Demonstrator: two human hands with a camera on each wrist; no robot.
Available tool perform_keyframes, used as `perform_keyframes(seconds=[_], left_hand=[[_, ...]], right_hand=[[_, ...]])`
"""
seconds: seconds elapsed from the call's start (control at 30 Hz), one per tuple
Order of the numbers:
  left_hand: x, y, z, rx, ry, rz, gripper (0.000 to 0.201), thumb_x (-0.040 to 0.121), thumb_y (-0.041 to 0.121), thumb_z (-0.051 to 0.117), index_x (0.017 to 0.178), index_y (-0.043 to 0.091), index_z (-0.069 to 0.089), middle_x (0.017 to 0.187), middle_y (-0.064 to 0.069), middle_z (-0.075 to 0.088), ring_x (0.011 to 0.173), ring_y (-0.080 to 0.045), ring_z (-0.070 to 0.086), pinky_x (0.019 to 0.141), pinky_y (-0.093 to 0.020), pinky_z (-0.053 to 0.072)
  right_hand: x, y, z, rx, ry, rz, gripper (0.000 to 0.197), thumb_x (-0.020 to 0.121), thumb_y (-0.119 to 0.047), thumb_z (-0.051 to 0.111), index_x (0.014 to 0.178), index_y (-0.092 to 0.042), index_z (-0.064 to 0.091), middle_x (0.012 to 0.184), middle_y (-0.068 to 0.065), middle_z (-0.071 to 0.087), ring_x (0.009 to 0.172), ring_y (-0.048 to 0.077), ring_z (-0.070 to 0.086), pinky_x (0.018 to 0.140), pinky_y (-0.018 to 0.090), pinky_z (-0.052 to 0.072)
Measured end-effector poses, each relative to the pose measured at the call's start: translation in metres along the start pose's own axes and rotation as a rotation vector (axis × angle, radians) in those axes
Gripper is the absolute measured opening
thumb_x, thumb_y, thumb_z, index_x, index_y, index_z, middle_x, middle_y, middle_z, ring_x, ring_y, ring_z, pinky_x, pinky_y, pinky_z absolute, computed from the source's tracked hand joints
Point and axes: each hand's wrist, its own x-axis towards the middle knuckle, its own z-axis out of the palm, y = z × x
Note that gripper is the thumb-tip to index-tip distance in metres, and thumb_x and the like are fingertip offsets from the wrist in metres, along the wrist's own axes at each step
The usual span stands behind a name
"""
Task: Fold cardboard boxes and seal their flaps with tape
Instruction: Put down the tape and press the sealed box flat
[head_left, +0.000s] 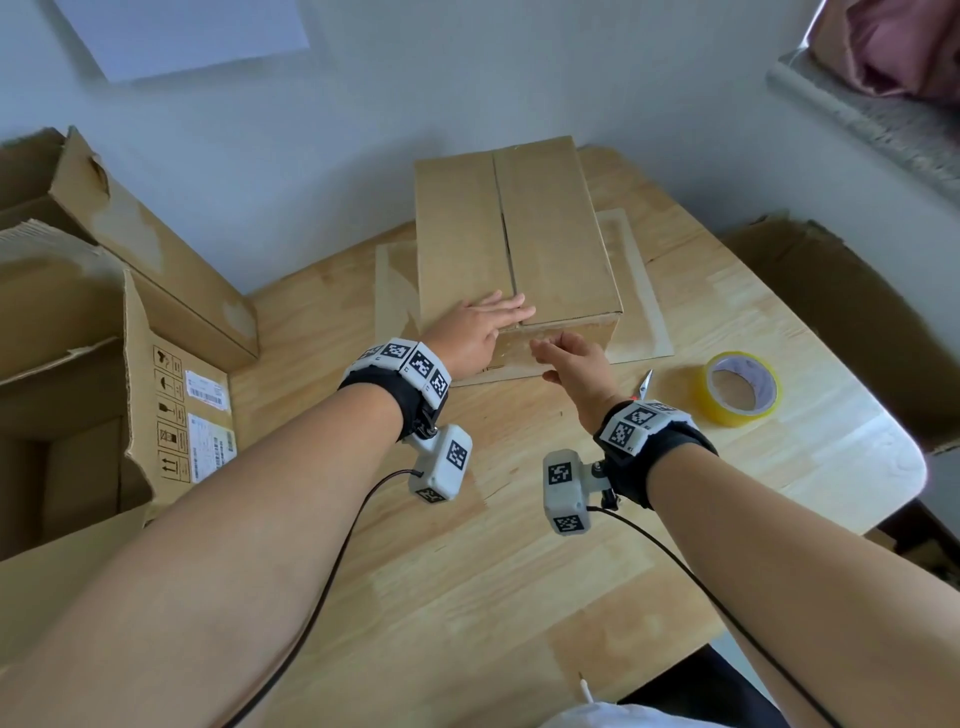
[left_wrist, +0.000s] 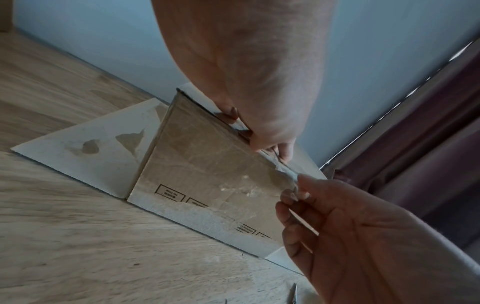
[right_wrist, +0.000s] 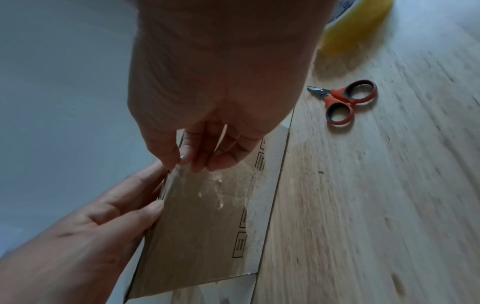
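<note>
A closed cardboard box (head_left: 550, 234) stands on a flat cardboard sheet (head_left: 395, 291) on the wooden table (head_left: 467, 545). Its top flaps meet in a seam running away from me. My left hand (head_left: 488, 319) lies flat on the top at the near edge, fingers straight across the seam. My right hand (head_left: 566, 353) is at the top of the near face. There its thumb and fingers pinch a crumpled end of clear tape (left_wrist: 284, 173) at the box edge (right_wrist: 182, 174). Old tape residue shines on the near face (right_wrist: 202, 226).
A yellow tape roll (head_left: 740, 410) lies to the right of the box, with small orange-handled scissors (right_wrist: 342, 100) beside it. Large open cartons (head_left: 156, 364) crowd the table's left side. More cardboard (head_left: 831, 312) leans off the right edge. A wall is close behind.
</note>
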Motion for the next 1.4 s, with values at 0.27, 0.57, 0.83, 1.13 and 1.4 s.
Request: perform_keyframes(seconds=[0.27, 0.57, 0.83, 1.13, 1.4], left_hand=[[0.0, 0.001, -0.001, -0.016, 0.007, 0.002, 0.059, 0.098, -0.001, 0.03, 0.146, 0.033, 0.031, 0.156, 0.012, 0.019, 0.146, -0.008, 0.007, 0.12, -0.038, 0.005], [-0.001, 0.002, 0.0, 0.007, -0.023, -0.002, 0.059, 0.098, 0.0, 0.029, 0.146, 0.033, 0.029, 0.156, 0.013, 0.017, 0.146, -0.008, 0.006, 0.12, -0.036, 0.003], [-0.002, 0.004, -0.007, -0.001, -0.04, 0.011, 0.057, 0.098, 0.0, 0.031, 0.145, 0.032, 0.032, 0.156, 0.012, 0.021, 0.145, -0.008, 0.011, 0.119, -0.033, 0.008], [-0.046, 0.014, 0.015, -0.75, 0.078, -0.43, 0.019, 0.098, 0.014, 0.048, 0.108, 0.016, 0.064, 0.105, 0.0, 0.068, 0.085, -0.01, 0.064, 0.077, -0.021, 0.052], [-0.031, 0.027, 0.035, -1.135, 0.116, -0.512, 0.013, 0.088, 0.022, 0.065, 0.101, 0.023, 0.066, 0.106, 0.003, 0.067, 0.096, -0.01, 0.059, 0.092, -0.028, 0.044]], right_hand=[[0.0, 0.006, -0.004, -0.178, -0.001, -0.087, 0.021, 0.091, -0.027, 0.061, 0.076, -0.015, 0.054, 0.072, -0.002, 0.06, 0.065, 0.011, 0.054, 0.061, 0.021, 0.045], [0.003, 0.01, -0.009, -0.392, 0.012, -0.178, 0.023, 0.089, -0.034, 0.062, 0.076, -0.015, 0.058, 0.074, 0.0, 0.063, 0.062, 0.01, 0.051, 0.06, 0.021, 0.043], [0.008, 0.004, -0.01, -0.627, 0.002, -0.298, 0.023, 0.092, -0.031, 0.057, 0.086, -0.009, 0.06, 0.088, 0.001, 0.059, 0.079, 0.013, 0.052, 0.069, 0.022, 0.037], [0.012, 0.005, -0.012, -0.581, -0.003, -0.256, 0.028, 0.09, -0.035, 0.06, 0.095, -0.008, 0.064, 0.094, 0.005, 0.066, 0.089, 0.019, 0.06, 0.08, 0.031, 0.048], [0.011, 0.005, -0.014, -0.557, -0.011, -0.225, 0.022, 0.093, -0.031, 0.056, 0.098, -0.01, 0.063, 0.09, -0.002, 0.062, 0.087, 0.015, 0.057, 0.075, 0.024, 0.041]])
